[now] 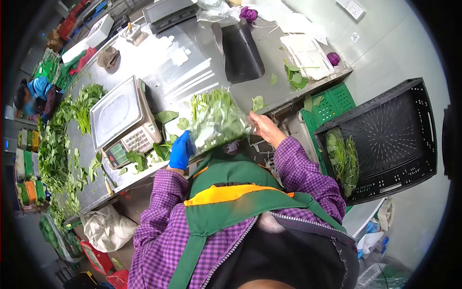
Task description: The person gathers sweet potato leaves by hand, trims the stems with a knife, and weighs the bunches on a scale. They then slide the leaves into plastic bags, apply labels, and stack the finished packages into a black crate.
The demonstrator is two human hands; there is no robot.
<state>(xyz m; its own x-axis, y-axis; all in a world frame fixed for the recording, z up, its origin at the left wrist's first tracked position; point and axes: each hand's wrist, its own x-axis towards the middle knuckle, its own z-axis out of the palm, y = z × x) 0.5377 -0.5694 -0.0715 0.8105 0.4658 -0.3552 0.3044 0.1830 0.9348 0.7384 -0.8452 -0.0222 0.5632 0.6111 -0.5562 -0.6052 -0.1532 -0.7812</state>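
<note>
A clear plastic bag of leafy greens (216,118) is held between my two hands at the table's front edge, its stems toward the far side. My left hand (181,150), in a blue glove, grips the bag's left side. My bare right hand (263,126) has its fingers closed on the bag's right edge. Left of the bag stands a weighing scale (118,115) with a bare metal plate. Loose leaves (163,149) lie between the scale and my left hand.
A black crate (385,139) at the right holds bagged greens (342,161) and sits by a green crate (332,103). Greens (55,149) are piled along the table's left side. A co-worker (41,94) is at the far left. A black sheet (240,53) lies behind the bag.
</note>
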